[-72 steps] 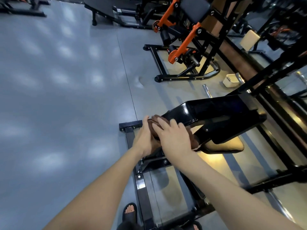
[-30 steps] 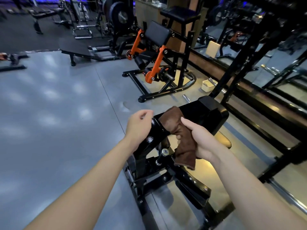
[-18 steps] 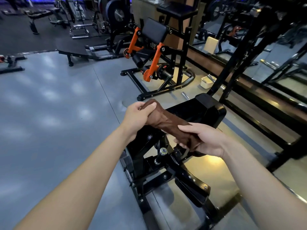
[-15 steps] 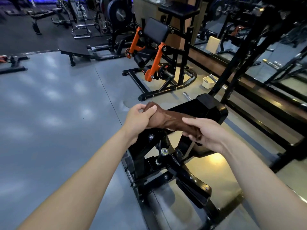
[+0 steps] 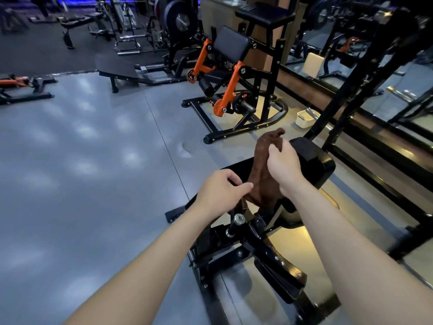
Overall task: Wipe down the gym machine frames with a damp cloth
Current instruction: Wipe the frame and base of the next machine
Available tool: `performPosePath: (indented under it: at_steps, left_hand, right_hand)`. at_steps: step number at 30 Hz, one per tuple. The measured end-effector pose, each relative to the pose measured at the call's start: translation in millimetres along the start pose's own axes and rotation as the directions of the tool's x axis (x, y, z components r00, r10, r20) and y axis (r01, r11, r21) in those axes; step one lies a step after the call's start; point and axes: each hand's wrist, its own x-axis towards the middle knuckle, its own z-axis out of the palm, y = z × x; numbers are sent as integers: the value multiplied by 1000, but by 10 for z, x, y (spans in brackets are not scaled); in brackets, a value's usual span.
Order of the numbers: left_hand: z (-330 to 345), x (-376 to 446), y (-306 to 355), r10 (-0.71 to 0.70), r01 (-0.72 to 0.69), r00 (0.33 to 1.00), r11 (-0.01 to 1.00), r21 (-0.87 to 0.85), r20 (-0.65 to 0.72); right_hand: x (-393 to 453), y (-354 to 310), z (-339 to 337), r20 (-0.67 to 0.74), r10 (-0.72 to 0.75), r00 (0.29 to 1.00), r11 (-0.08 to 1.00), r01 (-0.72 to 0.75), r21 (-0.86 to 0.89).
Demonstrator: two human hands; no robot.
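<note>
A brown cloth (image 5: 261,174) hangs stretched lengthwise above the black padded machine (image 5: 311,163) in front of me. My right hand (image 5: 283,166) grips the cloth's upper part, and its top corner sticks up past my fingers. My left hand (image 5: 221,192) pinches the cloth's lower end with thumb and fingers. The machine's black steel frame (image 5: 264,252) with bolts and a chrome-tipped pin runs down below my hands.
An orange-and-black machine (image 5: 229,90) stands beyond on the grey floor (image 5: 93,160). A white tub (image 5: 303,118) sits by a black upright post (image 5: 346,97). Mirrors and a low ledge line the right side. Benches and weight racks fill the far back.
The cloth went from lying across between my hands to standing lengthwise. My right hand rose and moved away from me, and my left hand dropped to the lower end.
</note>
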Motion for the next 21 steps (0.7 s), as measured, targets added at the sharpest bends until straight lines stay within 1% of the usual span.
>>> performPosePath:
  at_steps: [1,2,3,4,6,7,8,9,11,12,13,15,16,17,18,19,20,21]
  left_hand:
    - [-16,5,-54,80,-60,990,984,168,-114]
    - [-37,6,-125,157,-91,967,948,304,-201]
    - [-56,19,-201,197,-91,951,915,392,-237]
    - [-68,45,-281,198,-82,954,895,439,-224]
    - [-41,104,-443,129,-53,983,883,466,-133]
    - [-18,131,-513,97,-43,991,891,452,-96]
    - [14,182,-601,75,-35,994,906,423,-79]
    - [43,222,-682,74,-35,994,914,405,-82]
    - [78,267,-780,123,-57,985,899,435,-125]
    - [80,288,-812,155,-71,976,888,455,-150]
    - [84,301,-827,173,-80,972,882,464,-161]
    - [79,311,-838,192,-99,969,880,464,-156]
    - [69,317,-841,203,-112,969,872,476,-144]
    - [50,319,-842,205,-119,972,856,503,-118]
    - [36,346,-835,200,-125,976,834,537,-82]
    - [16,369,-818,187,-126,981,811,571,-49]
    - [-1,390,-807,178,-128,984,790,599,-24]
    - [-10,407,-797,175,-132,985,773,620,-9]
  right_hand:
    - [103,2,-23,21,-51,998,988,54,-145]
    - [184,11,-41,54,-102,993,954,113,-277]
    - [237,50,-43,74,-162,984,904,178,-389]
    - [248,100,-38,65,-232,971,842,234,-486]
    - [227,266,11,6,-381,925,739,308,-599]
    - [203,351,48,7,-435,901,709,347,-614]
    - [162,409,88,38,-466,884,681,385,-622]
    - [102,442,134,91,-472,877,659,420,-624]
    - [-53,471,245,210,-475,854,611,493,-619]
    - [-143,480,300,273,-499,823,574,549,-607]
    - [-216,514,335,338,-533,776,517,615,-596]
    - [-278,602,293,467,-580,667,379,729,-570]
    - [-208,625,189,501,-590,633,330,756,-566]
    - [-82,658,57,496,-591,636,312,748,-586]
    - [75,690,-97,447,-573,687,339,696,-633]
    - [232,703,-245,352,-538,766,410,603,-684]
    - [347,696,-364,238,-481,844,504,488,-712]
    - [411,692,-408,138,-425,895,584,387,-713]
